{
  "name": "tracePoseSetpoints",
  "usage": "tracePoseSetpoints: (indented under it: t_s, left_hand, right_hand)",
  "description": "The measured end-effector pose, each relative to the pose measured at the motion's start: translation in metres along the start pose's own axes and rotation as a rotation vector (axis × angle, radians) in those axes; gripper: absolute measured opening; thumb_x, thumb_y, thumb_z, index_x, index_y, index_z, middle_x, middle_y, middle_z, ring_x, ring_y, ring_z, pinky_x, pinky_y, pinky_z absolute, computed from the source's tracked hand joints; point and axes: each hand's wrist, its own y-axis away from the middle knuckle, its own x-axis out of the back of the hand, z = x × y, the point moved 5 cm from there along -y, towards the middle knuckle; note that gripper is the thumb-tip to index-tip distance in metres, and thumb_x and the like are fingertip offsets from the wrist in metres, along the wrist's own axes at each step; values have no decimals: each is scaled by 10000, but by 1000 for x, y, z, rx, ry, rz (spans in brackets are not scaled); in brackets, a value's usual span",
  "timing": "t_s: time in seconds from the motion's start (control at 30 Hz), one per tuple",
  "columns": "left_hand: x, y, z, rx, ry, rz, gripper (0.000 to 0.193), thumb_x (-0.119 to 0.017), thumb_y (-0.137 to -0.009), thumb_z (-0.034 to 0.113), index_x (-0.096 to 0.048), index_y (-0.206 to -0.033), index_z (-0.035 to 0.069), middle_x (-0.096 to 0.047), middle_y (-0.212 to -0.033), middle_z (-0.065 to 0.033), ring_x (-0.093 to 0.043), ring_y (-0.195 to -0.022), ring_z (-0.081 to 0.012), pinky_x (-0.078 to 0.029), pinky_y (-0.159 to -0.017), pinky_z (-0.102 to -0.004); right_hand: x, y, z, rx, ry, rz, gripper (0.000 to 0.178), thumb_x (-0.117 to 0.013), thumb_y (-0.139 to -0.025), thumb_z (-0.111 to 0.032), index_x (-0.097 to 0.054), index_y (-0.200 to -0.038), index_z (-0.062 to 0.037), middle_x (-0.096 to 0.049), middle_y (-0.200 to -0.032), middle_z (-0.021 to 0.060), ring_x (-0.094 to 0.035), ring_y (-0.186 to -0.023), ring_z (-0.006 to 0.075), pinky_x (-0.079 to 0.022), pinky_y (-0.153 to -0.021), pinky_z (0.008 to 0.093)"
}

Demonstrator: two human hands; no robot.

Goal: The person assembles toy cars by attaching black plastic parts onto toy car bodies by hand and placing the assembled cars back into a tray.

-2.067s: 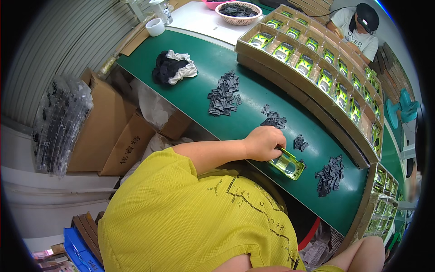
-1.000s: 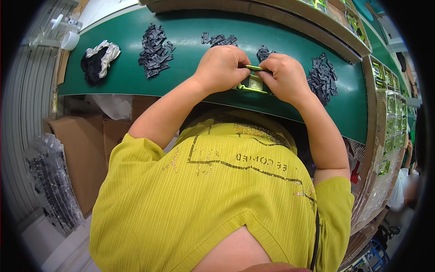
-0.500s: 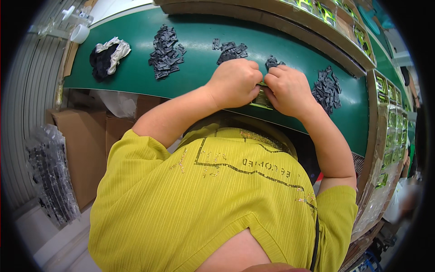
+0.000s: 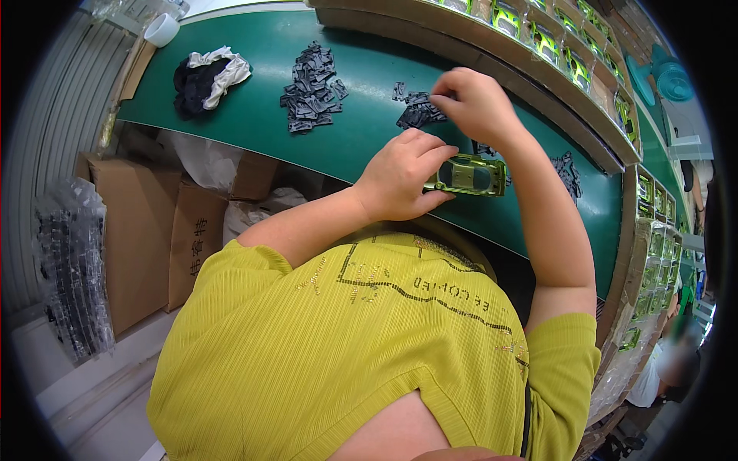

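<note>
My left hand (image 4: pixel 403 173) grips one end of a shiny green toy car body (image 4: pixel 475 175) at the front edge of the green table. Its thumb and fingers close round the body from the left. Farther back, my right hand (image 4: pixel 475 104) hovers at the right side of a small pile of dark grey plastic parts (image 4: pixel 419 110), fingertips bent together at the pile. Whatever those fingertips pinch, if anything, is too small to make out. Another few grey parts (image 4: pixel 483 148) lie partly hidden behind the car body and my right wrist.
A larger heap of grey parts (image 4: pixel 311 91) lies left of centre, another pile (image 4: pixel 566 173) at the right. A black and white cloth (image 4: pixel 207 83) rests at the far left. Cardboard trays (image 4: pixel 461 44) with green car bodies line the back. Cardboard boxes (image 4: pixel 138 238) stand below the table.
My right hand has left the car body and moved back to the grey parts. My left hand keeps its hold on the body, which now shows more fully.
</note>
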Motion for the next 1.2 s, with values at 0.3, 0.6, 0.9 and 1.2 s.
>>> tracePoseSetpoints:
  t_s: [0.3, 0.6, 0.9, 1.2]
  left_hand:
    - [1, 2, -1, 6, -5, -6, 580, -830, -698, 222, -614, -1196, 17, -612, -1123, -156, -564, -1027, -343, -485, -910, -426]
    - [1, 2, 0, 3, 9, -1, 573, -830, -698, 219, -621, -1192, 17, -624, -1122, -154, -574, -1026, -337, -492, -902, -423]
    - [5, -8, 2, -46, 21, -10, 561, -829, -659, 147, -627, -1167, 21, -643, -1109, -149, -597, -1011, -345, -494, -878, -424]
    - [-8, -17, 4, -139, -18, -62, 614, -821, -640, 101, -616, -1216, 49, -645, -1136, -116, -604, -1027, -324, -494, -898, -410]
  right_hand:
    - [-32, -62, -28, -46, 168, -170, 333, -814, -742, -201, -719, -1017, -38, -699, -1032, 153, -669, -960, 321, -533, -845, 388]
    - [-14, -46, -3, -29, -126, -72, 264, -729, -855, -235, -745, -996, -13, -723, -847, 106, -653, -719, 171, -526, -702, 307]
    - [27, 72, 19, -113, -861, -1, 249, -622, -971, -214, -724, -1081, -15, -652, -854, 7, -582, -754, 93, -484, -685, 232]
    - [5, 149, 4, -44, -493, 115, 147, -649, -865, -40, -706, -999, -17, -634, -833, 106, -626, -697, 226, -489, -636, 315]
